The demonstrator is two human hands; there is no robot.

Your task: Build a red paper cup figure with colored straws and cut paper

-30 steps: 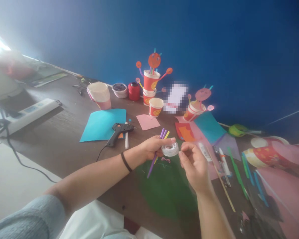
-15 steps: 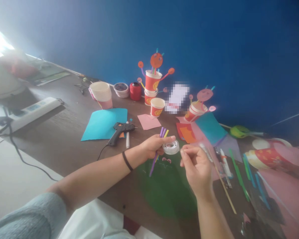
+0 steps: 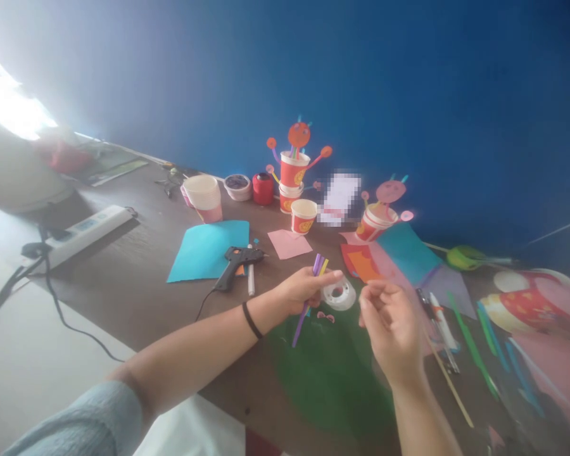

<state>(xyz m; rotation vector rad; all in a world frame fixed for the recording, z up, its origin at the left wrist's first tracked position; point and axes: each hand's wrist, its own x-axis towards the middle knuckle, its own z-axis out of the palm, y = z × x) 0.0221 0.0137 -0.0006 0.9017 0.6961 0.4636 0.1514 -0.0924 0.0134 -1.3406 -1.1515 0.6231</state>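
Note:
My left hand [image 3: 308, 288] is closed around several purple and yellow straws [image 3: 300, 326], which stick out above and below the fingers. The same hand grips a white roll of clear tape [image 3: 346, 299] at its thumb side, its ring face tilted up. Just right of the roll is my right hand [image 3: 392, 329], thumb and fingertips pinched together. Whatever lies between them is too small or clear to make out. Under both hands is a round green mat [image 3: 332, 380], with a small pair of pink paper pieces [image 3: 325, 316] on it.
Left of my hands lie a black glue gun [image 3: 237, 263] and blue paper [image 3: 204, 253]. Decorated paper cups [image 3: 294, 170] stand by the wall, beside plain stacked cups [image 3: 204, 196]. On the right are green straws [image 3: 472, 345], pens and pink paper [image 3: 551, 361]. A power strip [image 3: 88, 231] sits far left.
The tape roll has tipped so its ring face shows more. Both hands appear slightly lower and further right as the whole view shifts; the straws stay in my left hand.

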